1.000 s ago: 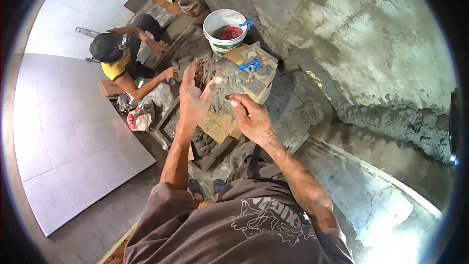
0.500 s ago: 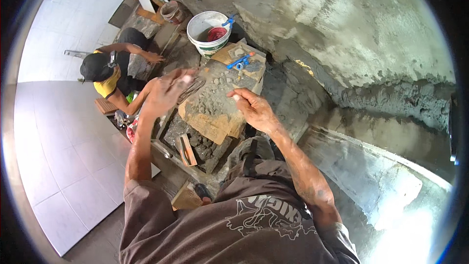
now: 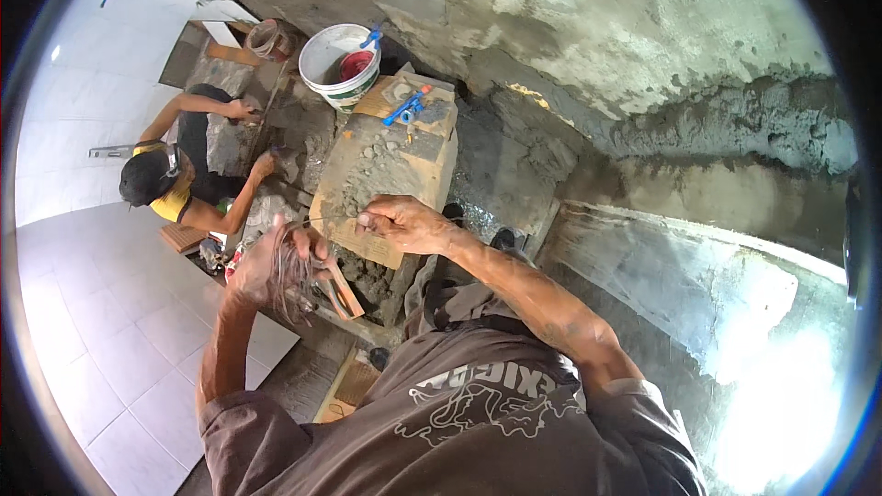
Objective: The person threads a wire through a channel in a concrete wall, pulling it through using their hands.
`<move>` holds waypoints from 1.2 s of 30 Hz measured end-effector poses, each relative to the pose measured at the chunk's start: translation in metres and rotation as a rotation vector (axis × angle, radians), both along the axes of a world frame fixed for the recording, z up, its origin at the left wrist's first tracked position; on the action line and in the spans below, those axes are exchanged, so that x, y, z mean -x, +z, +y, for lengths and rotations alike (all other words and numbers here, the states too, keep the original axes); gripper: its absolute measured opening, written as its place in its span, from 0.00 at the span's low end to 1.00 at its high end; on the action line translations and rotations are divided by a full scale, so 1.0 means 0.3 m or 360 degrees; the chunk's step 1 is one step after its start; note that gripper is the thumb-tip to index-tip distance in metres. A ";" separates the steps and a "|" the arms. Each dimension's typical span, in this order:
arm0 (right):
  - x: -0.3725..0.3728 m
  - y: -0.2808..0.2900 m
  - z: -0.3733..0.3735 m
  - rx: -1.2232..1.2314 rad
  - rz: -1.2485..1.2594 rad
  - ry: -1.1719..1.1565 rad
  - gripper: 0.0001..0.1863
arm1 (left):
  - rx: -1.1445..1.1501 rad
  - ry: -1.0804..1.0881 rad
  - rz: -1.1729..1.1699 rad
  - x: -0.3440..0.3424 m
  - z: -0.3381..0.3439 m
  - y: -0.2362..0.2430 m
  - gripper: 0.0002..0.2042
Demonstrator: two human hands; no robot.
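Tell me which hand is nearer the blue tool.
Right. The right hand is on the near side of the blue tool, not touching; the left hand is farther off, toward the left.

1 wire bdl (image 3: 292,287), 2 bkts (image 3: 342,96) (image 3: 266,39)

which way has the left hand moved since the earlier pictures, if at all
Yes: judged against the bucket, the left hand has moved farther away, toward the bottom of the view.
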State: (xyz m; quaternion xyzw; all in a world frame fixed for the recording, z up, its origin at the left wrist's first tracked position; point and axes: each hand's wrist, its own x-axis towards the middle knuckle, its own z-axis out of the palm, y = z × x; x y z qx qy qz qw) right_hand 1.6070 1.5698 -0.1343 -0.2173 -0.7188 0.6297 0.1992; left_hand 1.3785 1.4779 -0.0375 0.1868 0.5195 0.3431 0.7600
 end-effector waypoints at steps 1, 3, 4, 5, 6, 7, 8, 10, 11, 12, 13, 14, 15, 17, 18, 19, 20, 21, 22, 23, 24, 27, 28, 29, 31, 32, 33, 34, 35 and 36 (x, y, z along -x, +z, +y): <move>-0.006 -0.001 0.002 0.0006 -0.0097 0.0058 0.12 | 0.0192 0.0451 -0.0221 -0.024 -0.014 -0.010 0.23; -0.026 -0.022 0.013 -0.0016 0.0014 0.0040 0.12 | 0.0171 0.0409 -0.0321 -0.039 -0.044 -0.019 0.24; -0.037 -0.028 0.020 -0.0054 -0.0008 0.0071 0.12 | 0.0122 0.0403 -0.0393 -0.030 -0.073 -0.042 0.23; -0.044 -0.040 0.017 -0.0090 -0.0027 0.0114 0.13 | 0.0074 0.0412 -0.0462 -0.035 -0.096 -0.043 0.23; -0.054 -0.056 0.010 -0.0076 -0.0027 0.0105 0.13 | 0.0113 0.0385 -0.0335 -0.044 -0.113 -0.046 0.22; -0.064 -0.070 -0.001 -0.0106 -0.0050 0.0096 0.13 | 0.0128 0.0377 -0.0333 -0.053 -0.119 -0.052 0.22; -0.067 -0.068 -0.002 -0.0140 -0.0073 0.0088 0.13 | 0.0118 0.0319 -0.0428 -0.064 -0.115 -0.051 0.21; -0.096 -0.068 0.007 0.0006 -0.0139 0.0174 0.14 | 0.0077 0.0208 -0.0339 -0.100 -0.103 -0.048 0.21; -0.114 -0.063 0.012 0.0138 -0.0204 0.0271 0.15 | 0.0088 0.0203 -0.0337 -0.104 -0.098 -0.044 0.21; -0.128 -0.070 0.011 0.0148 -0.0202 0.0266 0.15 | 0.0063 0.0059 -0.0270 -0.106 -0.094 -0.042 0.22; -0.141 -0.078 0.008 0.0099 -0.0216 0.0253 0.16 | 0.0038 -0.0086 -0.0204 -0.107 -0.090 -0.040 0.22; -0.158 -0.089 0.008 0.0047 -0.0236 0.0233 0.16 | 0.0162 -0.0177 -0.0164 -0.107 -0.074 -0.039 0.23; -0.180 -0.101 0.014 0.0056 -0.0241 0.0222 0.16 | 0.0170 -0.0188 -0.0169 -0.104 -0.073 -0.053 0.23; -0.217 -0.133 0.027 -0.0081 -0.0355 0.0296 0.17 | 0.0642 -0.0549 0.0122 -0.106 -0.082 -0.081 0.20; -0.218 -0.149 0.016 -0.0194 -0.0313 0.0255 0.17 | 0.0691 -0.0626 0.0040 -0.126 -0.080 -0.077 0.20; -0.222 -0.167 0.009 -0.0183 -0.0312 0.0252 0.17 | 0.0702 -0.0630 0.0040 -0.123 -0.092 -0.087 0.20; -0.233 -0.170 0.012 -0.0063 -0.0280 0.0373 0.17 | 0.0673 -0.0757 0.0122 -0.134 -0.086 -0.094 0.20; -0.239 -0.172 0.013 0.0059 -0.0245 0.0495 0.17 | 0.0644 -0.0882 0.0204 -0.145 -0.076 -0.102 0.21; -0.231 -0.237 -0.018 0.0047 -0.0206 0.0475 0.16 | 0.0598 -0.0961 0.0354 -0.139 -0.066 -0.091 0.21; -0.222 -0.254 -0.036 0.0059 -0.0205 0.0472 0.16 | 0.0609 -0.0968 0.0350 -0.125 -0.070 -0.112 0.21; -0.216 -0.269 -0.053 -0.0144 -0.0312 0.0558 0.14 | 0.0477 -0.1092 0.0418 -0.104 -0.085 -0.143 0.21; -0.196 -0.440 -0.148 -0.0452 -0.0566 0.0678 0.13 | 0.0523 -0.1240 0.0498 -0.133 -0.090 -0.169 0.21; -0.201 -0.474 -0.169 -0.0292 -0.0431 0.0576 0.14 | 0.0704 -0.1237 0.0531 -0.156 -0.075 -0.161 0.21; -0.206 -0.497 -0.173 -0.0136 -0.0290 0.0476 0.15 | 0.0710 -0.1237 0.0530 -0.188 -0.048 -0.138 0.21; -0.233 -0.508 -0.159 -0.0173 -0.0209 0.0478 0.14 | 0.0634 -0.1257 0.0717 -0.248 0.006 -0.109 0.21; -0.247 -0.516 -0.176 -0.0083 -0.0335 0.0504 0.14 | 0.0638 -0.1266 0.0714 -0.244 0.010 -0.127 0.21; -0.265 -0.530 -0.182 0.0007 -0.0462 0.0530 0.14 | 0.0421 -0.1476 0.0734 -0.227 0.009 -0.144 0.20; -0.312 -0.554 -0.170 0.0015 -0.0463 0.0527 0.14 | 0.0199 -0.1678 0.0749 -0.217 0.007 -0.160 0.20; -0.335 -0.502 -0.128 -0.0138 -0.0393 0.0453 0.15 | 0.0258 -0.1651 0.0783 -0.198 -0.016 -0.120 0.20; -0.398 -0.490 -0.095 -0.0295 -0.0367 0.0353 0.16 | 0.0381 -0.1644 0.0789 -0.205 -0.006 -0.092 0.19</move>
